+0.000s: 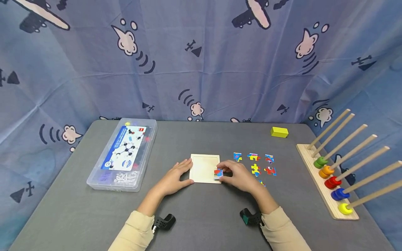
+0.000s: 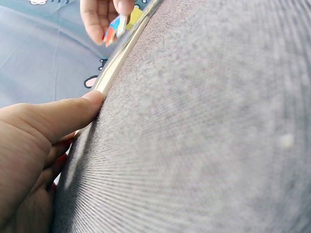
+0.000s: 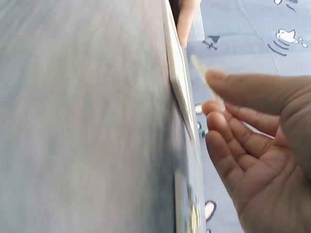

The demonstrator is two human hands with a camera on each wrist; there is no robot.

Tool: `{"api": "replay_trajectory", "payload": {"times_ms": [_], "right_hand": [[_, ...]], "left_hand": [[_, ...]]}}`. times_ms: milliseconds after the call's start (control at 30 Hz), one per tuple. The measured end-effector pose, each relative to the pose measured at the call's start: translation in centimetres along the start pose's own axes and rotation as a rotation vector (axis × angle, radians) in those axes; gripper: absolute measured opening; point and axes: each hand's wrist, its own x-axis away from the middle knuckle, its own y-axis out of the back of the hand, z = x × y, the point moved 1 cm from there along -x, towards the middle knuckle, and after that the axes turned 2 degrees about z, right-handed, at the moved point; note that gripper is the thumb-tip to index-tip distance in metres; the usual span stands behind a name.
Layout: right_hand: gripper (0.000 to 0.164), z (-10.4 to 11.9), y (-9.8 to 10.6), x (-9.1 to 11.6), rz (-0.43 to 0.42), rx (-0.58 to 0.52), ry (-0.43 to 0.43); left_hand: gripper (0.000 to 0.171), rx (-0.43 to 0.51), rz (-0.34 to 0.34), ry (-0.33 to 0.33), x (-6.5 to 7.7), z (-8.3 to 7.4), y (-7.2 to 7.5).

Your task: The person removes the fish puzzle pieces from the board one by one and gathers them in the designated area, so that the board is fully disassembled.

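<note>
A shallow square wooden puzzle tray [image 1: 204,168] lies on the grey table in the head view, its raised border framing a bare recess. My left hand [image 1: 176,177] rests along the tray's left edge, fingers extended and thumb [image 2: 92,98] touching the rim near the front corner. Between thumb and fingers, my right hand [image 1: 236,175] pinches a red and blue jigsaw piece [image 1: 218,173]. The piece overlaps the tray's front right corner from above; in the right wrist view its thin edge [image 3: 208,83] shows above the tray [image 3: 179,73].
Right of the tray lie several colourful jigsaw pieces [image 1: 255,169], one partly behind the right hand. A yellow block [image 1: 279,132] sits at the back. A wooden peg rack [image 1: 333,181] with coloured rings stands far right. On the left is a clear plastic case [image 1: 122,155].
</note>
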Motion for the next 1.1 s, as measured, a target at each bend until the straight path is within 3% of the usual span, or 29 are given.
{"api": "replay_trajectory", "payload": {"times_ms": [300, 633, 833, 1100], "right_hand": [[0.035, -2.3, 2.9, 3.1, -0.009, -0.065, -0.058], [0.038, -5.2, 6.1, 7.0, -0.051, -0.045, -0.114], [0.037, -7.1, 7.3, 9.0, -0.079, -0.061, -0.137], [0.038, -9.0, 8.2, 10.8, -0.067, -0.021, -0.236]], "left_hand": [[0.067, 0.004, 0.001, -0.004, 0.1, -0.1, 0.0], [0.067, 0.005, -0.006, -0.007, 0.0, 0.1, -0.1], [0.068, -0.003, -0.003, -0.010, 0.0, 0.2, -0.1], [0.068, 0.002, -0.003, -0.011, -0.1, 0.3, -0.2]]}}
